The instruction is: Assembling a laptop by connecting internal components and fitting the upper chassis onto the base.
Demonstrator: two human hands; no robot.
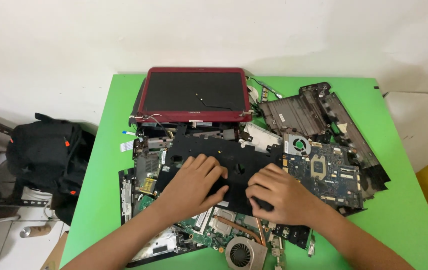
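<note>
Pressed flat with open left hand [194, 185] and gripped at its near edge by right hand [279, 195], black plastic panel [209, 150] atop piled laptop parts on green table [399, 210]; liable to snap if flexed.

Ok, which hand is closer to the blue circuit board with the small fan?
Right. The right hand rests on the black panel just beside the blue circuit board; the left hand lies farther left on that panel.

A bright green table [399, 220] stands against a plain white wall [74, 45]; a black backpack [49, 155] sits on pale floor tiles [19, 250] beside its left edge.
</note>
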